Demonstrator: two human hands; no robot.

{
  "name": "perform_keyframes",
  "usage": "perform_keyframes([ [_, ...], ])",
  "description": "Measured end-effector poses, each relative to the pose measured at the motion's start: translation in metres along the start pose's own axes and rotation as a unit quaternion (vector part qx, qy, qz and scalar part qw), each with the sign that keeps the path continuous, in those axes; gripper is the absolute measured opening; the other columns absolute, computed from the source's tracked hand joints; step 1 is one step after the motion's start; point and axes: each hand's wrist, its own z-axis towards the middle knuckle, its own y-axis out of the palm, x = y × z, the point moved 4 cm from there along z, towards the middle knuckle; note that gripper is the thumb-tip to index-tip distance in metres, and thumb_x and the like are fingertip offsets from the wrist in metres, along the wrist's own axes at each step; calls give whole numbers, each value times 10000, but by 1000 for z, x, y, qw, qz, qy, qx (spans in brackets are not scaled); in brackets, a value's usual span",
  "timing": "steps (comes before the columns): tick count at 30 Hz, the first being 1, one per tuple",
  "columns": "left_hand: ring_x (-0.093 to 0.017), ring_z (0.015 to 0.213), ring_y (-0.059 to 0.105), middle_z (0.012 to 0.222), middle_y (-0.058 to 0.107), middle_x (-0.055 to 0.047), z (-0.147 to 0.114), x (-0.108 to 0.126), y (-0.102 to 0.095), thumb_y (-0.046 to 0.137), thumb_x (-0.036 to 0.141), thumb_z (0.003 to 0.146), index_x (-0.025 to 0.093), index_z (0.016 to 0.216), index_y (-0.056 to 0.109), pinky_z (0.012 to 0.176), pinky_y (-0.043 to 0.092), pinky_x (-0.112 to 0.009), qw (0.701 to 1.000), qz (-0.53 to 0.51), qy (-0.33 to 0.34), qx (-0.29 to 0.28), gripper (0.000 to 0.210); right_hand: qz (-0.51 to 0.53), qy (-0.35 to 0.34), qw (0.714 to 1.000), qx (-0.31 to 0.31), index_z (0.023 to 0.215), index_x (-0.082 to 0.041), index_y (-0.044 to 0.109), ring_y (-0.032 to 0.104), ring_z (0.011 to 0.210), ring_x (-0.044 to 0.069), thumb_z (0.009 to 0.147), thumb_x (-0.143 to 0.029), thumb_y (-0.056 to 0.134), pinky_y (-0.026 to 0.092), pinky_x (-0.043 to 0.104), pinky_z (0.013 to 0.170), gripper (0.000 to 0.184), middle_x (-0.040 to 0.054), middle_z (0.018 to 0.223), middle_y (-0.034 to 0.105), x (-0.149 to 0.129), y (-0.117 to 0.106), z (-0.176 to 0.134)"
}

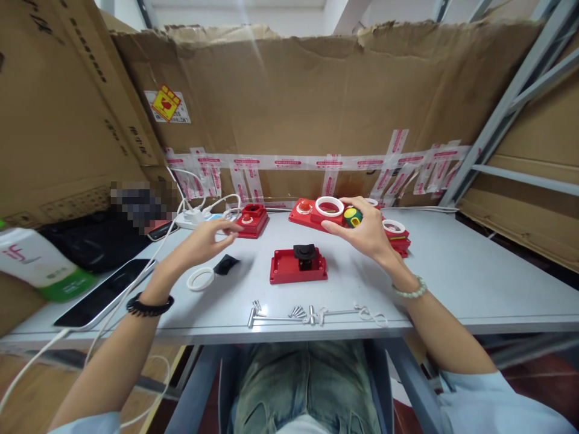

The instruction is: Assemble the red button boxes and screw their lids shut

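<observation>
My left hand (pixel 205 242) hovers at the left with its fingers stretched and nothing in them, its fingertips near a red switch box (pixel 252 222). At the right, my right hand (pixel 368 232) is curled around what looks like a green-and-yellow screwdriver handle (pixel 353 217); any shaft is hidden. Its thumb and forefinger are by a red cover (pixel 306 212) with a red button and a white ring (pixel 329 206); I cannot tell whether they touch it. Between the hands lies an open red housing (pixel 284 265) with a black switch part (pixel 305 255) in it.
A loose white ring (pixel 201 279) and a black piece (pixel 225 264) lie at the left. Several screws (pixel 297 311) and metal T-shaped rods (pixel 280 318) lie along the front edge. More red parts (pixel 398 241) stand at right. A tablet (pixel 106 292), cables and a bottle (pixel 40 265) are far left.
</observation>
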Motion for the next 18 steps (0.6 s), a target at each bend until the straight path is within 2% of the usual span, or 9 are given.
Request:
perform_keyframes([
  [4, -301, 926, 671, 1026, 734, -150, -11, -80, 7, 471, 508, 765, 121, 1017, 693, 830, 496, -351, 984, 105, -134, -43, 512, -4, -4, 1000, 2, 1028, -156, 668, 621, 858, 234, 613, -583, 787, 509, 409, 788, 607, 73, 937, 664, 0, 1, 0],
  [7, -331, 924, 677, 1000, 736, -181, -14, -111, 18, 485, 562, 729, 120, 956, 702, 798, 504, -362, 968, 141, -191, -79, 542, -4, -8, 1000, 4, 1025, -153, 667, 623, 857, 232, 613, -580, 787, 510, 409, 790, 606, 76, 943, 665, 1, 2, 0],
  [10, -344, 890, 685, 972, 738, -197, -15, -119, 27, 503, 584, 692, 118, 895, 706, 773, 507, -367, 962, 144, -201, -115, 547, -3, -11, 1000, 4, 1025, -164, 662, 624, 857, 233, 616, -583, 785, 512, 412, 790, 598, 73, 947, 666, 2, 2, 0],
  [12, -343, 883, 688, 945, 742, -185, -15, -119, 28, 519, 555, 669, 126, 886, 703, 775, 508, -366, 962, 140, -206, -113, 515, -5, -11, 1000, 6, 1023, -168, 662, 623, 859, 235, 616, -586, 784, 513, 414, 790, 596, 73, 947, 665, 2, 1, 0],
  [15, -316, 864, 695, 909, 742, -146, -16, -116, 25, 584, 552, 616, 138, 943, 688, 769, 516, -347, 966, 93, -225, -90, 538, -7, -11, 1000, 7, 1021, -169, 661, 622, 853, 234, 616, -593, 781, 513, 412, 783, 599, 72, 942, 663, 1, 1, 0],
  [18, -292, 852, 689, 945, 729, -131, -13, -106, 19, 632, 581, 590, 130, 1028, 660, 768, 527, -354, 973, 29, -226, -37, 630, -7, -12, 1000, 6, 1022, -168, 660, 623, 847, 233, 618, -592, 780, 514, 410, 777, 598, 73, 939, 663, 2, 1, 0],
])
